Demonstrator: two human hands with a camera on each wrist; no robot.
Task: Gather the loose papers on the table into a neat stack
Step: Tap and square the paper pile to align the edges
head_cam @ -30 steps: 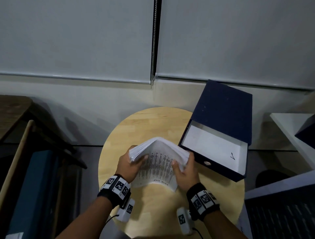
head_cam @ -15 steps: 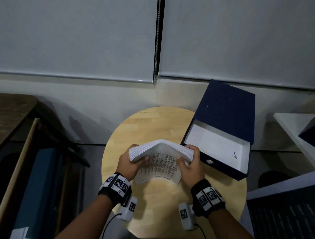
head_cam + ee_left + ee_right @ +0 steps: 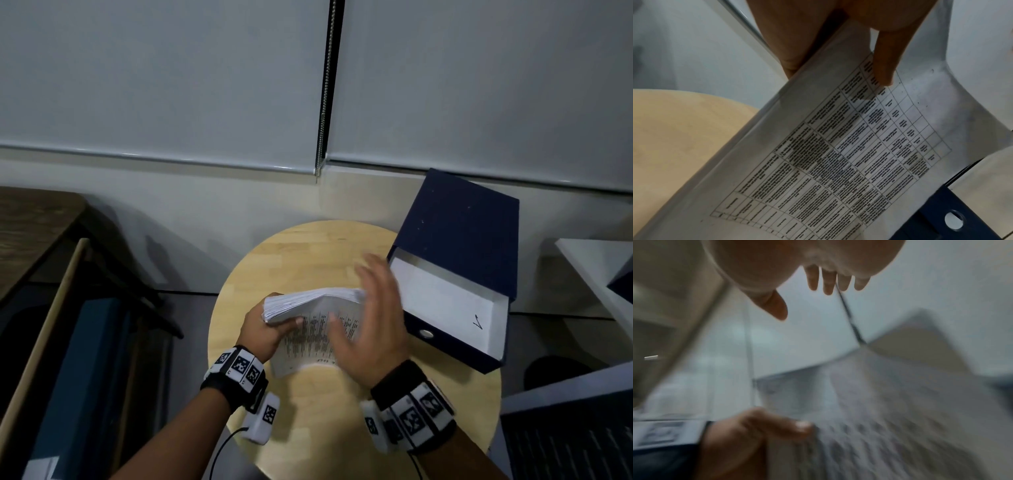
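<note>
A thick stack of printed papers stands on its lower edge on the round wooden table, bowed, with a printed table on the near sheet. My left hand grips the stack's left end, thumb on the printed face. My right hand is off the stack, fingers spread and straight, blurred, hovering at its right end. In the right wrist view the spread fingers hold nothing, and the left hand's thumb shows on the blurred papers.
A dark blue box file lies open on the table's right side, its white inside facing me, close to the right hand. A dark wooden desk stands at left, a white shelf at right. Blinds and wall lie behind.
My right hand has let go of the stack's right end and opened, lifting away towards the box file. The left hand still holds the left end.
</note>
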